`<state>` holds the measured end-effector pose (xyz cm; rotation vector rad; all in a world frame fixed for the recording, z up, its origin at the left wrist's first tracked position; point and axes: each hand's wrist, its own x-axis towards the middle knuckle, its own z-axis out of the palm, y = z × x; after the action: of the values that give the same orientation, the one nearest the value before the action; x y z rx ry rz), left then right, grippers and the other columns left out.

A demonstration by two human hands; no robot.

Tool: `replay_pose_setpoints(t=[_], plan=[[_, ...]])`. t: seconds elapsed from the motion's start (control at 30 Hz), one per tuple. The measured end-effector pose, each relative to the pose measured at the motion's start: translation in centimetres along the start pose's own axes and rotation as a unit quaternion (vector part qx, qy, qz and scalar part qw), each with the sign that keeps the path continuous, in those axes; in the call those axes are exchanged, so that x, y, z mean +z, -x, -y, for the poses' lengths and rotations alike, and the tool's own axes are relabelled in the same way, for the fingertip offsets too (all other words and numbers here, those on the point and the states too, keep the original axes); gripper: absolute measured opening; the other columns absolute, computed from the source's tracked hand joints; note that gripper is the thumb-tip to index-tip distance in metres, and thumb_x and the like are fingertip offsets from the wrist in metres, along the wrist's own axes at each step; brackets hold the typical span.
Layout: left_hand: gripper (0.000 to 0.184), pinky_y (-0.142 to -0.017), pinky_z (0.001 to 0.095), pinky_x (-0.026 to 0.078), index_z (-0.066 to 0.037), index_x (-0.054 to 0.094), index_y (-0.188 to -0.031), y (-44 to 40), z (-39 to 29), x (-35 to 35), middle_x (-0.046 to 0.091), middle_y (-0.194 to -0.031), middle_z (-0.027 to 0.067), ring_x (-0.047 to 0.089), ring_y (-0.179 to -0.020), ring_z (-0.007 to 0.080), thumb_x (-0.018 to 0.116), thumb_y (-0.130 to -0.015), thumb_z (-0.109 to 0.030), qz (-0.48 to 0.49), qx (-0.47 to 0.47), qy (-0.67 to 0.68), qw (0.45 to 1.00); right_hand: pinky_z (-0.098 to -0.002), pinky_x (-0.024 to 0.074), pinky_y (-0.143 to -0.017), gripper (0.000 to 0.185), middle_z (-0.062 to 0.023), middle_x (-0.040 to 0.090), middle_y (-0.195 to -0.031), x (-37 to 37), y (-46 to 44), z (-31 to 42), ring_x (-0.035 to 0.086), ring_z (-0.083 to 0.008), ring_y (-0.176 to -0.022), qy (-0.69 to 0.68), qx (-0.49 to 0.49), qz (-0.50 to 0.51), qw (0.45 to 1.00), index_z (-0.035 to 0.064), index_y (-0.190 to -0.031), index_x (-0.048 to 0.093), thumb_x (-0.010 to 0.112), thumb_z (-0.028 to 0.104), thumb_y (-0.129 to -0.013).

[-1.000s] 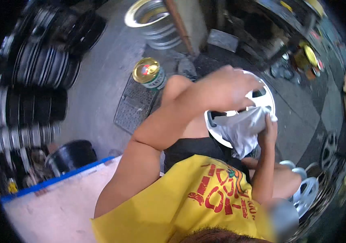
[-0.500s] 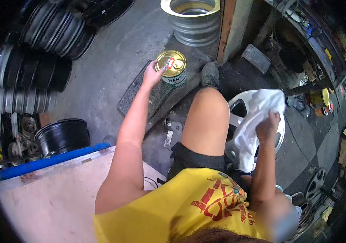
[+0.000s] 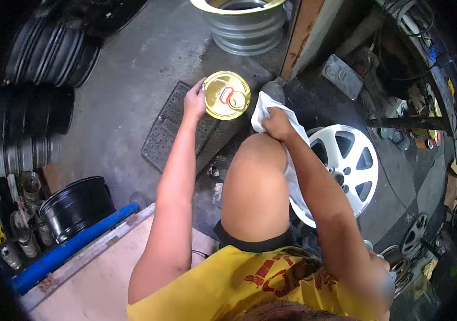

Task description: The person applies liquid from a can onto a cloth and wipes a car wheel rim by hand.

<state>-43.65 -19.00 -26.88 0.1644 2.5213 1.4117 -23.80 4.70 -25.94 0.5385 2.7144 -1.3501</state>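
Observation:
My left hand [image 3: 195, 102] grips the left side of a tin can [image 3: 226, 95], whose gold lid with a red-edged pull tab faces the camera. To its right, my right hand [image 3: 278, 125] clutches a white cloth [image 3: 259, 111] just beyond my raised knee. The cloth hangs down behind my forearm and knee. A white multi-spoke wheel [image 3: 368, 160] lies to the right of the knee, partly hidden by my right forearm.
A perforated dark plate [image 3: 163, 140] lies on the floor. A silver rim [image 3: 244, 33] stands at the top. Stacked rims [image 3: 36, 109] line the left, with a black rim [image 3: 77, 207] below. A rusty-edged post [image 3: 302, 38] rises beyond the cloth.
My right hand has carried the cloth left and forward, away from the wheel, towards the can. My left hand has moved from the wheel to the can, whose lid now faces the camera more fully.

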Motion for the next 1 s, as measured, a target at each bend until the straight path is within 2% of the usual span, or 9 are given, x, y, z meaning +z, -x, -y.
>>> replay_pose_setpoints(t=[0.13, 0.27, 0.4, 0.5, 0.57, 0.6, 0.7, 0.8, 1.0], plan=[[0.039, -0.098, 0.0374, 0.050, -0.013, 0.067, -0.133, 3.4, -4.8, 2.5, 0.068, -0.125, 0.0210, 0.068, -0.113, 0.0315, 0.053, -0.097, -0.014, -0.030, 0.033, -0.032, 0.999, -0.0488, 0.0479, -0.100, 0.040, -0.0347, 0.065, -0.116, 1.4, -1.5, -1.6, 0.062, -0.0466, -0.114, 0.010, 0.029, 0.122, 0.992, -0.0071, -0.114, 0.066, 0.056, 0.014, -0.081], [0.038, -0.103, 0.0415, 0.049, -0.008, 0.067, -0.130, 3.5, -6.0, 4.3, 0.067, -0.129, 0.0191, 0.066, -0.115, 0.0352, 0.054, -0.095, -0.016, -0.049, 0.106, -0.089, 0.989, -0.0482, 0.0452, -0.104, 0.044, -0.0344, 0.062, -0.124, 2.1, -1.2, -2.4, 0.059, -0.0462, -0.120, -0.051, 0.078, 0.100, 0.991, -0.0056, -0.122, 0.063, 0.054, 0.014, -0.083], [0.037, -0.104, 0.0405, 0.046, -0.007, 0.068, -0.128, 3.4, -7.8, 5.7, 0.067, -0.129, 0.0167, 0.061, -0.119, 0.0355, 0.056, -0.095, -0.018, -0.037, 0.170, -0.156, 0.972, -0.0475, 0.0433, -0.107, 0.050, -0.0345, 0.057, -0.132, 2.8, -1.8, -3.7, 0.054, -0.0462, -0.126, -0.077, 0.032, 0.032, 0.996, -0.0042, -0.131, 0.055, 0.054, 0.012, -0.084], [0.053, -0.110, 0.0459, 0.041, -0.009, 0.057, -0.141, 2.9, -7.4, 4.9, 0.057, -0.143, 0.0177, 0.054, -0.131, 0.0371, 0.063, -0.092, -0.027, 0.033, 0.179, -0.194, 0.964, -0.0468, 0.0428, -0.108, 0.053, -0.0333, 0.055, -0.136, 2.8, -2.0, -3.6, 0.053, -0.0459, -0.128, -0.056, 0.050, 0.023, 0.997, -0.0033, -0.135, 0.052, 0.056, 0.011, -0.084], [0.098, -0.115, 0.0536, 0.033, -0.014, 0.035, -0.156, 2.5, -6.2, 4.1, 0.038, -0.159, 0.0181, 0.040, -0.143, 0.0402, 0.082, -0.075, -0.042, 0.134, 0.258, -0.223, 0.931, -0.0464, 0.0428, -0.109, 0.054, -0.0322, 0.055, -0.138, 2.6, -2.2, -3.0, 0.053, -0.0456, -0.128, -0.035, 0.059, 0.008, 0.998, -0.0027, -0.137, 0.052, 0.057, 0.010, -0.084], [0.098, -0.115, 0.0536, 0.033, -0.014, 0.035, -0.156, 2.5, -6.2, 3.6, 0.038, -0.159, 0.0181, 0.040, -0.143, 0.0402, 0.082, -0.075, -0.042, 0.139, 0.260, -0.226, 0.929, -0.0462, 0.0428, -0.110, 0.056, -0.0316, 0.054, -0.139, 2.5, -2.3, -3.0, 0.053, -0.0449, -0.129, -0.019, 0.082, 0.011, 0.996, -0.0019, -0.138, 0.051, 0.057, 0.011, -0.084], [0.157, -0.120, 0.0564, 0.026, -0.010, 0.011, -0.162, 2.4, -5.7, 3.0, 0.024, -0.165, 0.0208, 0.029, -0.149, 0.0444, 0.097, -0.038, -0.054, 0.196, 0.280, -0.356, 0.870, -0.0461, 0.0431, -0.110, 0.058, -0.0308, 0.053, -0.140, 2.8, -2.6, -3.0, 0.053, -0.0438, -0.130, -0.008, 0.099, 0.002, 0.995, -0.0008, -0.140, 0.049, 0.058, 0.011, -0.084], [0.148, -0.118, 0.0588, 0.027, -0.008, 0.017, -0.161, 1.9, -4.9, 4.3, 0.030, -0.161, 0.0228, 0.032, -0.147, 0.0460, 0.097, -0.043, -0.052, 0.184, 0.342, -0.251, 0.886, -0.0462, 0.0432, -0.110, 0.059, -0.0307, 0.052, -0.141, 2.7, -2.9, -3.6, 0.052, -0.0433, -0.131, -0.013, 0.096, 0.003, 0.995, -0.0001, -0.142, 0.048, 0.057, 0.011, -0.085], [0.131, -0.112, 0.0575, 0.030, -0.013, 0.029, -0.158, 3.9, -6.2, 6.3, 0.039, -0.153, 0.0191, 0.039, -0.138, 0.0437, 0.092, -0.049, -0.049, 0.100, 0.406, -0.253, 0.873, -0.0455, 0.0391, -0.113, 0.059, -0.0296, 0.049, -0.145, 4.1, -2.7, -6.5, 0.047, -0.0426, -0.136, -0.074, 0.083, -0.018, 0.994, 0.0014, -0.146, 0.045, 0.053, 0.011, -0.088]])
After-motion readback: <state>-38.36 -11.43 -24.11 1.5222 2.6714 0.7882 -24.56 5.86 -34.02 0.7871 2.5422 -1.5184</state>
